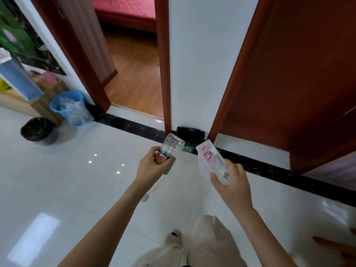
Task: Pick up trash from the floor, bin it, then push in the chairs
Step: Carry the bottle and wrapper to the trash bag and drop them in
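Observation:
My left hand point(152, 166) grips a clear plastic bottle point(172, 145) with a red and green label, its base pointing away from me. My right hand point(234, 182) holds a flat white plastic pouch point(211, 158) with a purple label and a barcode. Straight ahead, a small bin lined with a black bag point(190, 135) stands on the floor against the white wall between two doorways. Both hands hover just in front of it, above the glossy white floor.
A blue bin with a clear liner point(67, 106) and a dark bin with a black bag point(37, 130) stand at the left near a wooden cabinet. An open doorway point(134, 74) leads to a wood floor. A brown door point(298, 83) stands at right. A wooden chair part point(335, 245) shows at lower right.

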